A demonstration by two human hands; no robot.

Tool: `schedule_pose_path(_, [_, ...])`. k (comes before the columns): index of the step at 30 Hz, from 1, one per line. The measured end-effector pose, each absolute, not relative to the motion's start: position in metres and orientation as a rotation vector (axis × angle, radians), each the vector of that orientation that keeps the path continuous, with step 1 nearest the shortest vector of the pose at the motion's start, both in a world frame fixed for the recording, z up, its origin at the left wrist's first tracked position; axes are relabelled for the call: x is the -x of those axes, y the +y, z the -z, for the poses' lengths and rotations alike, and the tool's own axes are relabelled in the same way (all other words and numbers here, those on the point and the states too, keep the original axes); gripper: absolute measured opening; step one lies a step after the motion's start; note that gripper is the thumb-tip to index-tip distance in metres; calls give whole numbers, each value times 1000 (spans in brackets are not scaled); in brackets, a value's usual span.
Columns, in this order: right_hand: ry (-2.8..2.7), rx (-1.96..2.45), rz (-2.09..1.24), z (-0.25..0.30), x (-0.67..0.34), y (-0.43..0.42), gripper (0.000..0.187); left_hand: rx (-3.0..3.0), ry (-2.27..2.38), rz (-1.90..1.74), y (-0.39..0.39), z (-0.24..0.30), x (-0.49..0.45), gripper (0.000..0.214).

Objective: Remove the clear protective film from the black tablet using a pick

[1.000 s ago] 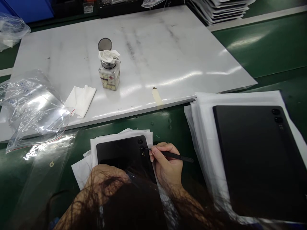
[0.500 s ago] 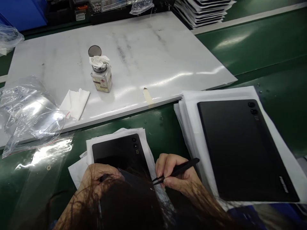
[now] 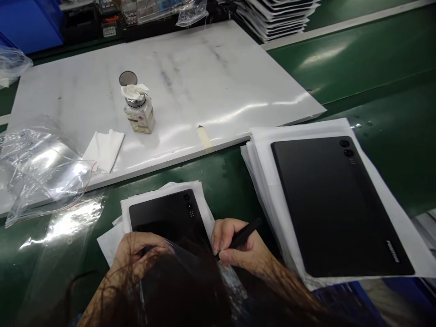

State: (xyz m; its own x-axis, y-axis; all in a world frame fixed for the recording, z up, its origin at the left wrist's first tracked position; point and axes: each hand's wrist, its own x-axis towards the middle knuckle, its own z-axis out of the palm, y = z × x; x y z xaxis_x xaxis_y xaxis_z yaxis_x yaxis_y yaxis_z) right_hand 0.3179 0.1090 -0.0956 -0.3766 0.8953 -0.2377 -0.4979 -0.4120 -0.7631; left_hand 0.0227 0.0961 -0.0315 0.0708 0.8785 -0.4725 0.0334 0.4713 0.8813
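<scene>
the right hand [image 3: 238,247] pinches black tweezers [image 3: 242,235] between thumb and fingers, tips down at the right edge of a small black tablet back [image 3: 166,218]. the left hand [image 3: 141,247] (partly veiled by hair) lies curled on that tablet's near end; whether it grips is unclear. the tablet rests on white sheets [image 3: 200,200] near the green bench's front edge. a larger tablet [image 3: 334,204] lies to the right, a solvent bottle [image 3: 138,111] on the white board [image 3: 238,81].

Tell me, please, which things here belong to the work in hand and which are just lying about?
In hand: right hand gripping black tweezers; left hand resting on the small dark tablet on white sheets.

Lying about: large tablet, solvent bottle, white wipe, plastic bags, white board.
</scene>
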Motion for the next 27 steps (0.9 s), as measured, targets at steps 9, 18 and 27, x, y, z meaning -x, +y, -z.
schedule_pose_path(9, [-859, 959, -1553, 73, -317, 127, 32, -1213, 1120, -600, 111, 54, 3, 22])
schedule_pose_path(18, [-1498, 1481, -951, 78, -283, 195, 39, -1373, 1034, -730, 116, 76, -1, 34])
schedule_pose_path(27, [-1650, 1486, -1002, 95, -284, 233, 14, -1306, 1084, -821, 114, 97, -20, 60])
